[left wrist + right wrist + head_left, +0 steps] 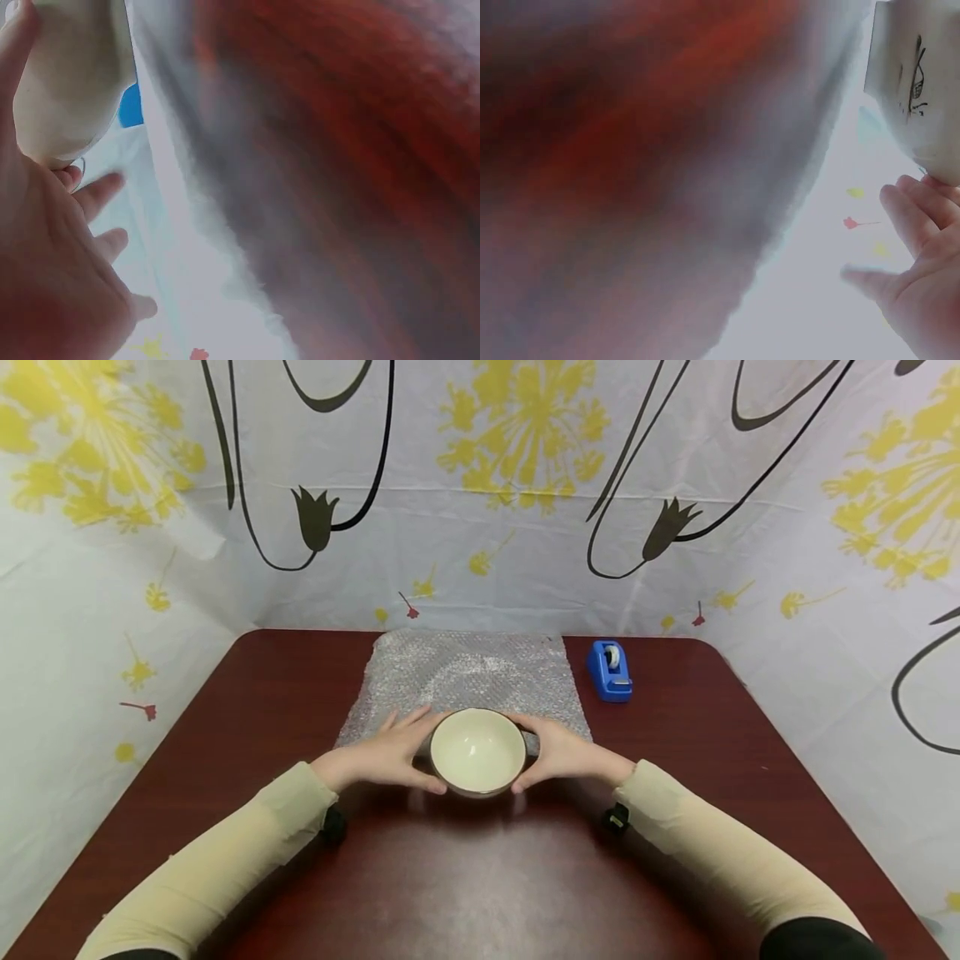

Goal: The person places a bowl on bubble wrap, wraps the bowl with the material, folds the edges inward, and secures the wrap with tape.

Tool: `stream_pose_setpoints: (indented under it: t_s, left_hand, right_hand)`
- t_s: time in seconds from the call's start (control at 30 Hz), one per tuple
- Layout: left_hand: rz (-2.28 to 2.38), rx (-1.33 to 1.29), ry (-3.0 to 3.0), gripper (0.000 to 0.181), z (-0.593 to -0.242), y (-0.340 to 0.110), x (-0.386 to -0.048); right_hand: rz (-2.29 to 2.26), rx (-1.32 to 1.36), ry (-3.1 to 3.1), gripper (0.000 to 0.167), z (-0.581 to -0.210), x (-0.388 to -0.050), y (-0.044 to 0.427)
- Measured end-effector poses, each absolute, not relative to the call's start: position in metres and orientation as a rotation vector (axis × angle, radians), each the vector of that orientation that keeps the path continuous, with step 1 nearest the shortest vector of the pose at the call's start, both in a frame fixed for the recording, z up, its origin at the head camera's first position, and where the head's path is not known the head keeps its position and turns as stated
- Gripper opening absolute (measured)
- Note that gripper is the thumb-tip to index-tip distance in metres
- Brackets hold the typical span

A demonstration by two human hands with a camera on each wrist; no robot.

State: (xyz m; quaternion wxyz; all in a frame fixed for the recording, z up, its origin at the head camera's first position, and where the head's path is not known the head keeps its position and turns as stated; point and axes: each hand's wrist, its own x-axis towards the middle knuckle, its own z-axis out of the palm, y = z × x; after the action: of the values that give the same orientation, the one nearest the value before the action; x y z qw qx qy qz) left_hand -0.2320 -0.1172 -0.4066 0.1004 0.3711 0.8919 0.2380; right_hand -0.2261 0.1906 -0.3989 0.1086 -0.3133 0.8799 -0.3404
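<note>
A cream bowl (478, 752) with a dark rim and side handles is held between both hands at the near edge of the bubble wrap (480, 668). The left hand (390, 756) grips its left side, thumb at the front and some fingers spread behind. On the right side the right hand (558, 752) grips it the same way. In the left wrist view the left hand (60, 255) is below the bowl's pale outer wall (71, 82). The right wrist view shows the right hand (930, 262) under the bowl (922, 90), which bears a dark drawing.
A blue tape dispenser (610, 672) stands on the dark red table (675, 718), right of the bubble wrap. A white cloth (480, 585) with yellow flowers and dark tulip shapes hangs behind the table and along its sides.
</note>
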Motion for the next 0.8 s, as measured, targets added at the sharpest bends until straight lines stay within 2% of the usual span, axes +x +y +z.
stream_pose_setpoints:
  t_s: [0.4,0.63,0.8]
  left_hand:
    - [1.050,1.161,2.411,0.105,-0.384,-0.112,-0.263]
    - [1.162,0.999,2.293,0.108,-0.359,-0.113,-0.295]
    - [1.250,0.961,2.253,0.104,-0.345,-0.112,-0.321]
  right_hand:
    - [-1.047,-0.910,2.526,0.109,-0.369,-0.256,0.196]
    - [-1.188,-0.921,2.389,0.108,-0.339,-0.288,0.194]
    - [-1.250,-0.890,2.328,0.103,-0.324,-0.316,0.193]
